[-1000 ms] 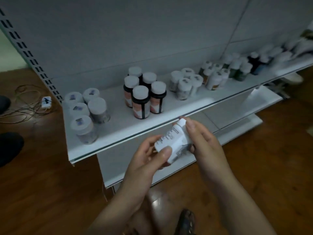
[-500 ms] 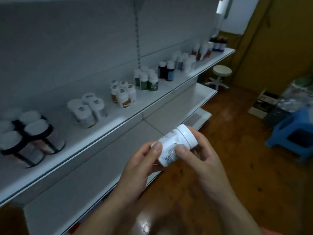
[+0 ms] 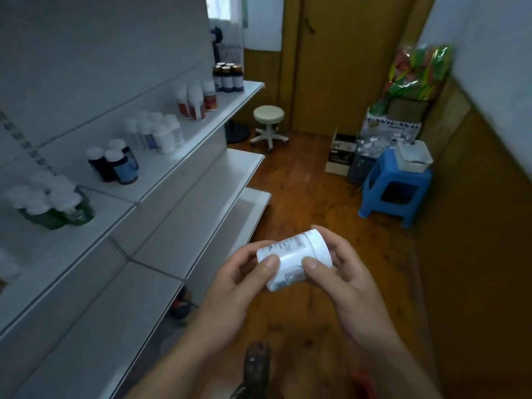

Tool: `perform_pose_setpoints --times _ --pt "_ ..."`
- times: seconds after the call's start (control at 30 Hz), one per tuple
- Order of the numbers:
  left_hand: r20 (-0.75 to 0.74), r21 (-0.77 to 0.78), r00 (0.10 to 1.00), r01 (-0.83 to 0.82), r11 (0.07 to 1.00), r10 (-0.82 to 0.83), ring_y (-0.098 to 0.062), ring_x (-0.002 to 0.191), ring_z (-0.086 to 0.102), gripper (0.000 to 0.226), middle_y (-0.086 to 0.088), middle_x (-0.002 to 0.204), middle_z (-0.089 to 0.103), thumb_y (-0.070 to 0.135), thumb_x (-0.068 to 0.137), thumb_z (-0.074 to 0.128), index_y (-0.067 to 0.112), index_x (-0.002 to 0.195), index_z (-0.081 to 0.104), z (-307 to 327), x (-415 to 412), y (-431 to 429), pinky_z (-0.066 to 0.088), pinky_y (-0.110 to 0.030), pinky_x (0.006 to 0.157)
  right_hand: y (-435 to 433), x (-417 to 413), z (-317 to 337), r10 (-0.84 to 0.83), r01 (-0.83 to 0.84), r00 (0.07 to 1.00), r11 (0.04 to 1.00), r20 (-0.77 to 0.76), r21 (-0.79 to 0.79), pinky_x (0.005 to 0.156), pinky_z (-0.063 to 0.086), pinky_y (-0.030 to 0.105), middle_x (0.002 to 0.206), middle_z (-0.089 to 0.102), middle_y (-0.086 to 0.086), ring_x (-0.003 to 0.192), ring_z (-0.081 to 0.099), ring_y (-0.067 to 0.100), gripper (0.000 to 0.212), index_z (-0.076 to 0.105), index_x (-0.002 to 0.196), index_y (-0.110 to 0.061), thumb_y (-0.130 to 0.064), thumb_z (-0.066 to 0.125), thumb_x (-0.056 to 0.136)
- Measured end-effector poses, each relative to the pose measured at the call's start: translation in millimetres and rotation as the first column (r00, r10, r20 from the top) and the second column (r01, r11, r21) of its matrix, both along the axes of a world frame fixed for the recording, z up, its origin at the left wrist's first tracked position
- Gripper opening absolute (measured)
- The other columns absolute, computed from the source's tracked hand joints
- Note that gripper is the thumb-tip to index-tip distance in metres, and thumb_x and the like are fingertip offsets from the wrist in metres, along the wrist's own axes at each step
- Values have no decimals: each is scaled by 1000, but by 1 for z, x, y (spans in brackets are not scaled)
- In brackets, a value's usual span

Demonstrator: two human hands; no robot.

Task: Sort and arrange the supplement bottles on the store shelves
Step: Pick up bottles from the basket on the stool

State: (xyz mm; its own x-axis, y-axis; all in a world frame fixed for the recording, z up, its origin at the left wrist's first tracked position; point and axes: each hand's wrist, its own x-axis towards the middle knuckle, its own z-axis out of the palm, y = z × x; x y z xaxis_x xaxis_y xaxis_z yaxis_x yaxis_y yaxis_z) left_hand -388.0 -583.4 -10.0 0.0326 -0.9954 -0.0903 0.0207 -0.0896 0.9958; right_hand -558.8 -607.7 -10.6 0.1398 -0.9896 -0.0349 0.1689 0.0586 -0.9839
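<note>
Because white bottles (image 3: 157, 133) on shelf (image 3: 172, 180) are looking much alike and labels are blurring out, bottle (image 3: 293, 259) is risking landing in wrong group. Dropping is second worry: bottle is lying sideways above wooden floor (image 3: 302, 182), well apart from shelf, on fingertip grip alone, so early release by either hand could be letting smooth plastic roll free. Person's left hand (image 3: 239, 283) is pinching base end, thumb on label, fingers curled behind. Opposite, right hand (image 3: 351, 277) is pinching cap end, thumb beside cap, fingers curled round it.
</note>
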Motion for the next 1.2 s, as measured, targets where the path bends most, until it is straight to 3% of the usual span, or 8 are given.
perform_pose_setpoints --times 0.3,0.43,0.5,0.6,0.73,0.87,0.97,1.2 --pt "-51 49 986 164 985 -161 -14 103 69 38 2 110 73 41 86 57 24 118 66 -7 -51 -233 56 -29 90 -198 -68 -2 -78 83 985 996 -156 25 76 53 17 120 67 -16 107 65 3 51 56 128 -32 -36 66 78" --pt "-62 84 956 290 953 -285 -15 105 68 37 6 111 72 52 85 64 33 117 66 -2 -83 -339 55 -36 91 -280 -108 7 -159 170 958 985 -238 25 75 54 17 113 68 -19 104 65 2 42 57 124 -31 -31 68 84" --pt "-46 83 936 351 932 -349 -9 103 67 41 14 106 70 57 80 64 38 117 65 -2 -107 -383 56 -30 85 -311 -132 6 -214 234 945 971 -247 52 75 54 16 113 68 -17 103 65 1 41 57 125 -30 -26 65 85" --pt "-49 75 898 440 895 -438 3 90 66 46 21 96 70 43 74 63 33 119 61 -5 -153 -447 53 -15 70 -356 -173 -2 -300 332 922 938 -245 97 77 57 21 113 69 -14 102 66 4 40 58 123 -30 -28 65 83" --pt "13 98 835 546 832 -550 4 89 66 48 19 101 70 35 70 70 31 117 60 -22 -220 -526 52 -15 68 -421 -238 -20 -382 426 890 892 -249 153 89 57 39 112 70 -13 107 66 12 45 61 120 -32 -38 69 76" --pt "120 119 785 596 794 -608 -7 99 67 45 18 106 69 34 75 73 32 118 59 -41 -294 -607 56 -28 77 -498 -310 -36 -410 457 875 875 -257 159 89 58 36 107 70 -18 103 66 4 41 63 114 -36 -40 70 74" --pt "139 137 780 595 792 -610 -11 98 67 42 16 103 69 33 77 72 30 117 60 -46 -339 -663 55 -29 73 -559 -356 -40 -399 451 879 872 -260 188 89 57 34 106 70 -17 101 66 3 41 64 114 -34 -41 70 74" --pt "262 187 771 549 815 -580 -5 102 63 36 12 108 68 30 83 73 31 117 61 -68 -405 -791 54 -25 87 -699 -432 -62 -311 390 899 889 -309 240 82 55 22 106 70 -18 97 65 -2 29 64 112 -35 -28 72 84"
